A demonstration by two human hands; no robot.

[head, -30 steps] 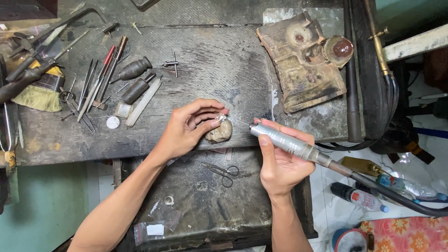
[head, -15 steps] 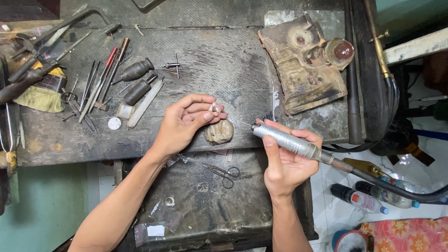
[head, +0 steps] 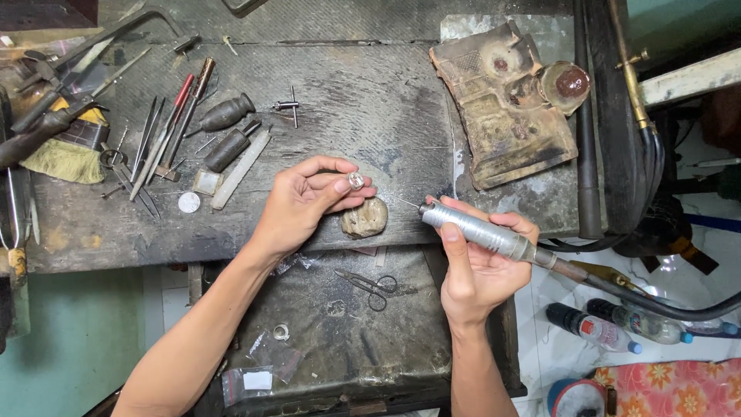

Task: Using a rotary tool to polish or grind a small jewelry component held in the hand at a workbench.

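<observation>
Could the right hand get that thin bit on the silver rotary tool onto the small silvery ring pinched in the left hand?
Probably yes: only bare bench separates the tool in the right hand from the ring in the left hand.

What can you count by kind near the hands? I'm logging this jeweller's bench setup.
Hands: 2, left hand pinching a small ring, right hand holding a rotary handpiece
Rings: 2, the held one and a loose ring on the lower tray
Handpieces: 1
Scissors: 1
Bench pegs: 1
Total: 7
</observation>
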